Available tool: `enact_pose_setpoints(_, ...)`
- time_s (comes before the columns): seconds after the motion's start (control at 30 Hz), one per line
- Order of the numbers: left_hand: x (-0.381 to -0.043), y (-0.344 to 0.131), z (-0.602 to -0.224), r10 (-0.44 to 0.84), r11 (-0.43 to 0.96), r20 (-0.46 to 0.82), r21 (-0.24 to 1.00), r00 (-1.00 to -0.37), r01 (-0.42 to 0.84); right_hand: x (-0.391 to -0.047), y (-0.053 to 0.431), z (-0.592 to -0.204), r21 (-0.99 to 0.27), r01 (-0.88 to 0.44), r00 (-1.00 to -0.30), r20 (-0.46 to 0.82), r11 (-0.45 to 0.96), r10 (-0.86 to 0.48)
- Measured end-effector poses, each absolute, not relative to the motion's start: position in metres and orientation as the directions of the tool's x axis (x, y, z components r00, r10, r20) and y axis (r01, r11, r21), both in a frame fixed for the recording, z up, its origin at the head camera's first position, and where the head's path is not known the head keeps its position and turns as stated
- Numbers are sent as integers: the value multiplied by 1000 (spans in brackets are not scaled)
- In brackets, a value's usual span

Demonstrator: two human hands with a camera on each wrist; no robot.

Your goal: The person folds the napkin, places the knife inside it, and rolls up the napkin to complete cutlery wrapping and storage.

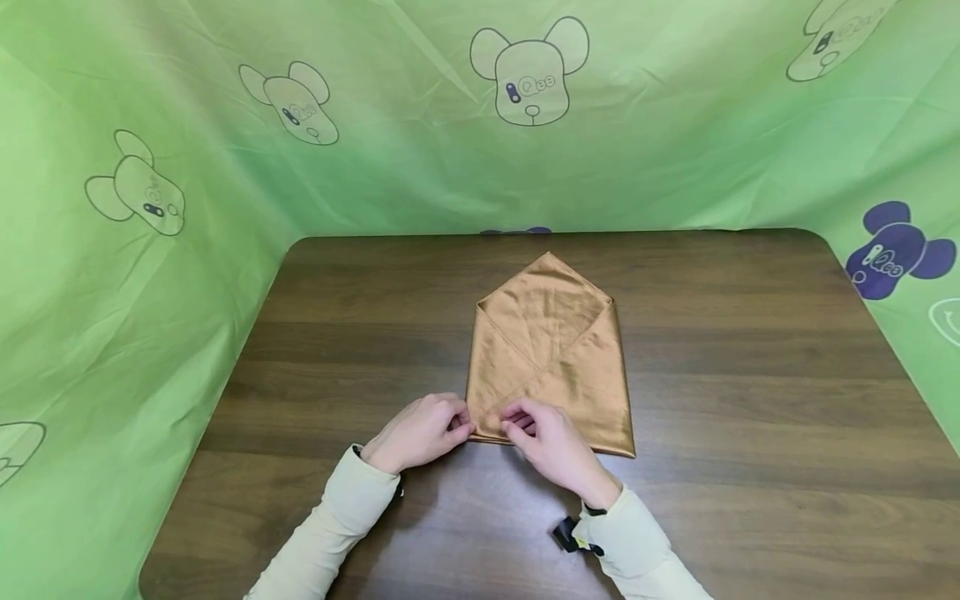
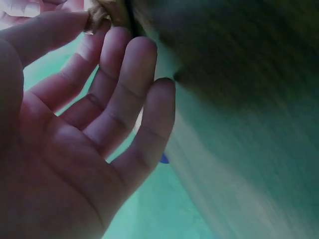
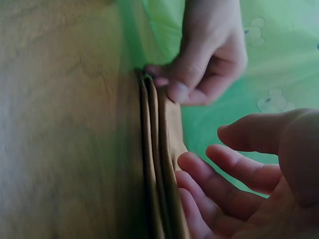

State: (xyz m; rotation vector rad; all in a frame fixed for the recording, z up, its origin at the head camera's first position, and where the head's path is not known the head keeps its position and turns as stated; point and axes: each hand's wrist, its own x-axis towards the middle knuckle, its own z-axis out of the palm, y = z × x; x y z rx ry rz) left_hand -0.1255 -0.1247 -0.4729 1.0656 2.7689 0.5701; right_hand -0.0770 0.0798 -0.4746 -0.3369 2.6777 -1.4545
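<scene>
A: so what step is this?
B: folding, I reckon. left hand [image 1: 423, 429] pinches the near left corner of the bronze cloth [image 1: 555, 379], mid worktop [image 1: 750, 375]. right hand [image 1: 553, 443] is half-open by the near edge, gripping nothing; can't quite tell if it's touching.
A: next move?
B: probably calls for it pinching that edge too.

Brown wood-grain tabletop [image 1: 750, 375], rounded far corners, streaks running side to side. Directly on it: shiny copper-brown satin cloth [image 1: 551, 358], folded in layers, envelope-shaped, point toward far edge, straight end nearer.
</scene>
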Motion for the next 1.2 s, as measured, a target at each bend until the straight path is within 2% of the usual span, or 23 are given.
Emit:
enact_pose_setpoints(0.17, -126, -124, -475, 613, 727, -5, 396, -790, 561, -77, 91, -472, -821, -132, -979, 21, 556, -202)
enact_pose_setpoints(0.33, -126, -123, -475, 558, 769, -51, 408, -828, 493, -75, 106, -470, -746, -162, -983, 68, 646, -168)
enact_pose_setpoints(0.63, -126, -126, -472, 545, 782, -101, 418, -832, 462, -70, 137, -466, -600, -175, -984, 133, 781, -119)
enact_pose_setpoints(1.0, -125, -126, -470, 516, 799, -140, 434, -845, 416, -61, 158, -467, -503, -76, -997, 47, 861, -60)
enact_pose_setpoints(1.2, -123, -120, -469, 527, 792, -76, 406, -846, 456, -57, 164, -470, -485, -73, -997, 55, 871, -53)
